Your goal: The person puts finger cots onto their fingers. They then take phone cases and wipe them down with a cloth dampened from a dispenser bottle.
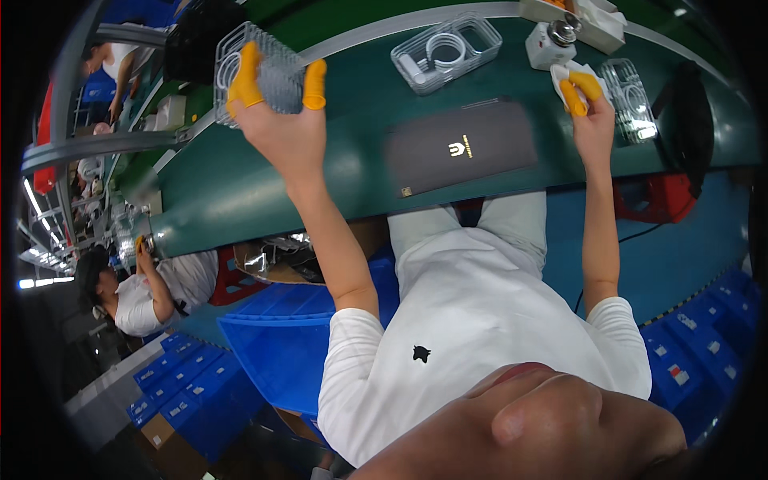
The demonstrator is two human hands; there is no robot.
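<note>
Stacked clear trays [280,78] in the left hand [282,134]

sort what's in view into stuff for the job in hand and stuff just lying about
Seemingly in use:
- clear tray stack, held by the left hand
- white cloth or tissue, at the right hand

Seemingly just about:
- open blue bin
- red stool

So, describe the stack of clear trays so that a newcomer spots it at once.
Start from the long green table and go to the person's left hand. Between its yellow-covered fingers is the stack of clear trays. It is in a hand, many layers deep, while the middle tray beyond the dark pad and the far-right tray beside the right hand lie on the table.
</note>
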